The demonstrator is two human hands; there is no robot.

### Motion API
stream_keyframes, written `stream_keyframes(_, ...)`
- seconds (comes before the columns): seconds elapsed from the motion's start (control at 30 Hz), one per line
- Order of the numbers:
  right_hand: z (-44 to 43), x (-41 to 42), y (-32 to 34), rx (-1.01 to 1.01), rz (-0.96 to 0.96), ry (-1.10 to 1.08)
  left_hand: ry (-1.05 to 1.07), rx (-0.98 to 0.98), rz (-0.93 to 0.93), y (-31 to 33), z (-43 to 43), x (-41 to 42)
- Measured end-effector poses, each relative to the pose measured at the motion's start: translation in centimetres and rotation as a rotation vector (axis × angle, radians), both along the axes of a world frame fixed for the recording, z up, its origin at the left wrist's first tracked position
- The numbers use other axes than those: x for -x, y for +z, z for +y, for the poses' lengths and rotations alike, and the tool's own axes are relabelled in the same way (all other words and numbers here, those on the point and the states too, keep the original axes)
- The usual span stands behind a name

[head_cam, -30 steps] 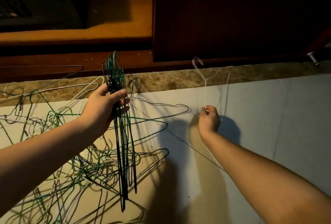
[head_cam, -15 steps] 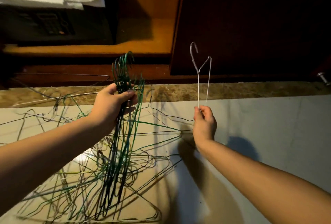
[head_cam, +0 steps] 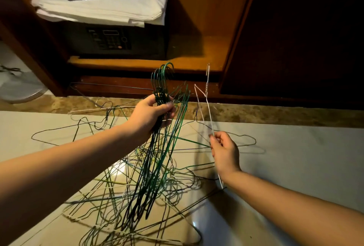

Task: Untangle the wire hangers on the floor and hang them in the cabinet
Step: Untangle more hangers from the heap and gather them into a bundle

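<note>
I see left hand (head_cam: 150, 116) gripping a bunch of green hangers (head_cam: 160, 92) (hooks up), right hand (head_cam: 224, 152) seemingly pinching one white hanger (head_cam: 206, 89) above the floor tangle (head_cam: 126, 184).

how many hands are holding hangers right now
2. The left hand grips a bundle of green hangers over the tangled pile; the right hand pinches one white hanger beside it. No other hand shows.

The hanger bundle (head_cam: 160, 93) is dark green, the single hanger (head_cam: 206, 89) white; sheets (head_cam: 102, 11) white, safe (head_cam: 137, 43) black, floor (head_cam: 295, 157) cream, border strip (head_cam: 266, 116) mottled brown.
</note>
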State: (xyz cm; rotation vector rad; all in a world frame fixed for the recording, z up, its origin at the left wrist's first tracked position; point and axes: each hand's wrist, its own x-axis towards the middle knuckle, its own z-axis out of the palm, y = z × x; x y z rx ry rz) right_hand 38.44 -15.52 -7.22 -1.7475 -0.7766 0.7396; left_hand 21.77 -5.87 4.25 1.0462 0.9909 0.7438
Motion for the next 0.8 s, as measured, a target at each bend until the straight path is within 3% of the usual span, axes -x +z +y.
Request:
stream_keyframes(0.27, -0.6, 1.4, 0.8, -0.087, 0.099, 0.095, 0.029, 0.072, 0.021, -2.4, 0.7, 0.8)
stream_keyframes(0.5, -3.4, 3.3, 2.7, -0.042, 0.380, 0.097, 0.081, 0.095, -0.003, -3.1, 1.3, 0.0)
stream_keyframes(0.8, -3.6, 2.7, 2.8, 0.056, 0.418, 0.048, 0.071, 0.083, -0.022, -2.8, 0.9, -0.9)
